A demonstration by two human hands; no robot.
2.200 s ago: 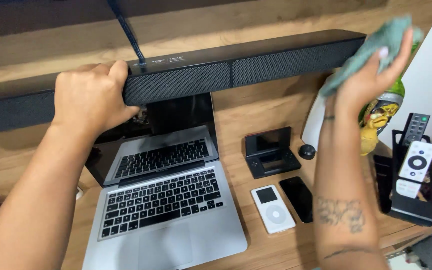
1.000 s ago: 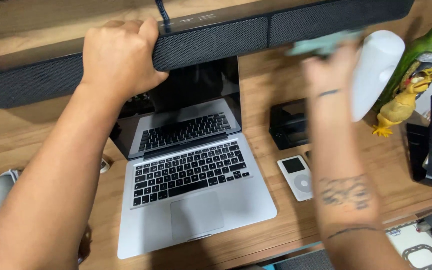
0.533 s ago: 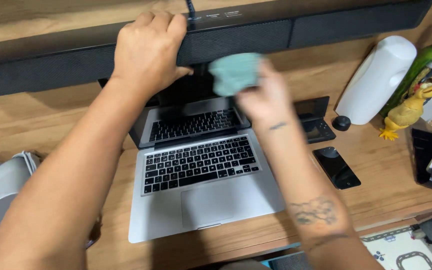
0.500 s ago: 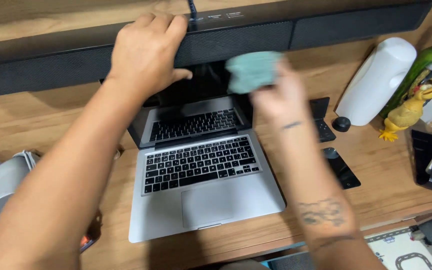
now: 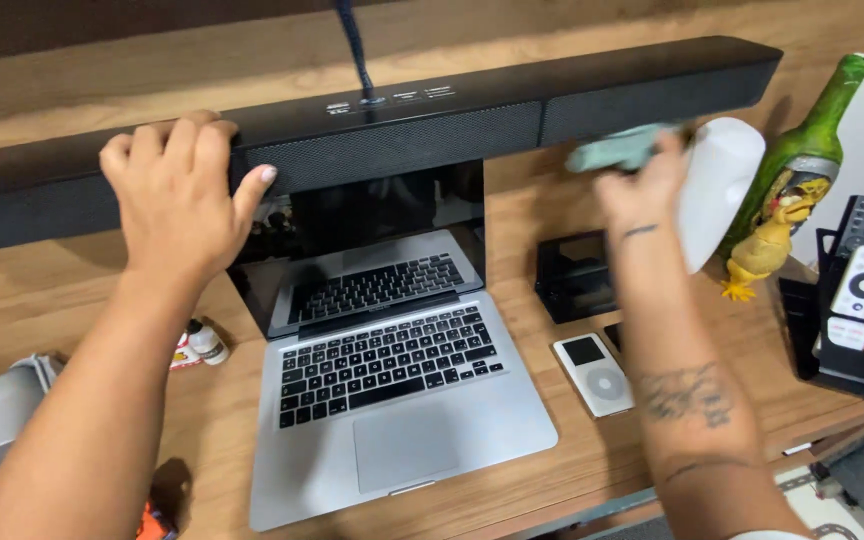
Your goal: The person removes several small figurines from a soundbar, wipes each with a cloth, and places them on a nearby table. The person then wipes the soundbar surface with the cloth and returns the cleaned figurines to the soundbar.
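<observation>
The left hand (image 5: 177, 195) grips a long black soundbar with mesh front (image 5: 412, 140) and holds it above the wooden desk (image 5: 512, 215). The fingers lie over the top edge and the thumb presses on the mesh front, so the hand is closed around the bar. The bar stretches across almost the whole view, a little tilted, with its right end higher. A dark braided cable (image 5: 352, 45) goes up from the middle of its top side.

The right hand (image 5: 642, 190) is raised under the right part of the bar and pinches a small crumpled grey-green cloth (image 5: 617, 148) between its fingers. The cloth touches the lower edge of the bar. This hand is a little blurred.

Under the bar, an open silver laptop with black keys (image 5: 392, 400) stands on the desk, with a dark screen. To the right of it lie a black folding handheld console (image 5: 574, 275) and a white music player with a round wheel (image 5: 594, 372). Behind the right hand stands a white rounded speaker (image 5: 722, 185), and beside it a green bottle with a yellow chicken figure (image 5: 787, 200). At the far right, a black stand (image 5: 847, 350) holds a white remote control (image 5: 862, 295) and a black one. To the left of the laptop stands a small white bottle (image 5: 207, 342).
</observation>
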